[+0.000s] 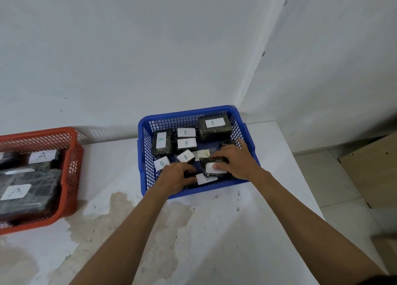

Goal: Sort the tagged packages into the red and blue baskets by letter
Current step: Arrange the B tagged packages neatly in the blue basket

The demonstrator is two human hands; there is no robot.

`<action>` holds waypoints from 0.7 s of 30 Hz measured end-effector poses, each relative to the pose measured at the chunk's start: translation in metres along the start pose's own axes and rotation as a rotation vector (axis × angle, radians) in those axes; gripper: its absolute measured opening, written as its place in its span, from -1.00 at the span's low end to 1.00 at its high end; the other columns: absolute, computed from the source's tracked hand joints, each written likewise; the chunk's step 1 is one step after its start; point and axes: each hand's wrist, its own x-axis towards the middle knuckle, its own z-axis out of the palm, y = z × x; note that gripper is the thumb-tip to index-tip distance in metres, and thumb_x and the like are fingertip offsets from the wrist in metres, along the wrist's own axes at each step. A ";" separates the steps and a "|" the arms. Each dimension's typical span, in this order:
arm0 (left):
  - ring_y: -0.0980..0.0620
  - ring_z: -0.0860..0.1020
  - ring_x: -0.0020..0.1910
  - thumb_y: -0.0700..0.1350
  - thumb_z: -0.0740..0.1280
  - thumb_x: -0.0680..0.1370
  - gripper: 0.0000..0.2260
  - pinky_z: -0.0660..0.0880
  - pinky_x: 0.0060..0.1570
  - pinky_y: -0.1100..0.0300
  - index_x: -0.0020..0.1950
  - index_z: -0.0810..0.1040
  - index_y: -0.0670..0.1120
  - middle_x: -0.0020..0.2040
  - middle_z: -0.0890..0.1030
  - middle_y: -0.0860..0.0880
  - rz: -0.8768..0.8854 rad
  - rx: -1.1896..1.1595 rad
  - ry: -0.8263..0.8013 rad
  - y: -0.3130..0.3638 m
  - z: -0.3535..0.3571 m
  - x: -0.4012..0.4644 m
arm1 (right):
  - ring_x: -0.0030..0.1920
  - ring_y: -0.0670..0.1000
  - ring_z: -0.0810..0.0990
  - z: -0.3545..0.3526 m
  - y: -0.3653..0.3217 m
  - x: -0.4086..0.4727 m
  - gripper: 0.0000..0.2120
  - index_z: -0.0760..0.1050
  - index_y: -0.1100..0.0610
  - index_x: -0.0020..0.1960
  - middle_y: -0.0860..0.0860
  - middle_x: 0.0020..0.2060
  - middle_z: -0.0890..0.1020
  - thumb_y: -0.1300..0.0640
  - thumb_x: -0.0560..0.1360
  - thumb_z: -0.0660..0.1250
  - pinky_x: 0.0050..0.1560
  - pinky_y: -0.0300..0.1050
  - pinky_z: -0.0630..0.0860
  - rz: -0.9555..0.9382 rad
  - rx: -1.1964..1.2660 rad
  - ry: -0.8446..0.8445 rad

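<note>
**Hands meet over the front of the blue basket**

Both hands are down inside the blue basket (247,132), at its near wall. The right hand (236,160) lies flat-fingered on a dark package (214,167), fingertips on its white tag; the package's long axis runs left to right, pointing straight toward the left hand (176,177). That hand curls its fingers at the package's left end, beside a second tagged package (206,179) lying just nearer; whether it truly grips either I cannot tell. The letter under the right fingers is hidden. Other packages here read B. To my eye, the right hand is better placed to settle it. The red basket (73,156), with A tags, stands well apart to the left.
</note>
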 end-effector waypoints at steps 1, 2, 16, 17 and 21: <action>-0.05 0.56 0.12 0.06 0.38 0.53 -0.70 0.48 0.16 -0.02 0.24 0.58 0.04 0.18 0.63 0.00 -0.001 0.023 -0.010 0.000 0.000 0.001 | 0.30 0.00 0.45 -0.002 0.000 0.001 -0.67 0.56 -0.15 0.28 -0.08 0.11 0.65 -0.16 0.54 0.33 0.51 0.16 -0.14 0.030 0.067 0.031; -0.05 0.55 0.14 0.06 0.38 0.53 -0.70 0.47 0.17 -0.03 0.25 0.58 0.06 0.21 0.62 -0.01 -0.002 0.041 -0.022 0.001 0.000 0.001 | 0.27 0.00 0.46 -0.004 0.000 0.001 -0.69 0.56 -0.15 0.27 -0.09 0.10 0.66 -0.14 0.55 0.33 0.49 0.15 -0.06 0.051 0.108 0.064; -0.08 0.55 0.03 0.00 0.41 0.50 -0.72 0.42 0.05 -0.01 0.19 0.59 -0.02 0.07 0.61 -0.02 -0.003 0.247 0.460 0.003 -0.001 0.001 | 0.11 0.04 0.43 0.005 -0.017 0.019 -0.72 0.52 -0.15 0.30 -0.08 0.14 0.63 -0.08 0.63 0.21 0.15 0.01 0.23 0.049 -0.089 0.131; -0.10 0.51 0.08 0.03 0.40 0.51 -0.65 0.38 0.09 -0.02 0.26 0.55 -0.02 0.14 0.58 -0.03 -0.035 0.299 0.462 0.002 -0.002 0.003 | 0.12 0.04 0.42 0.006 -0.017 0.018 -0.70 0.52 -0.14 0.32 -0.08 0.17 0.61 -0.09 0.62 0.23 0.15 0.00 0.23 0.043 -0.118 0.152; -0.09 0.46 0.17 0.07 0.33 0.55 -0.59 0.31 0.19 -0.01 0.38 0.47 0.02 0.26 0.53 0.00 -0.021 0.411 0.382 -0.005 -0.003 0.007 | 0.14 0.05 0.42 0.007 -0.014 0.012 -0.68 0.56 -0.10 0.27 -0.06 0.12 0.56 -0.11 0.53 0.36 0.16 -0.04 0.24 0.097 -0.118 0.236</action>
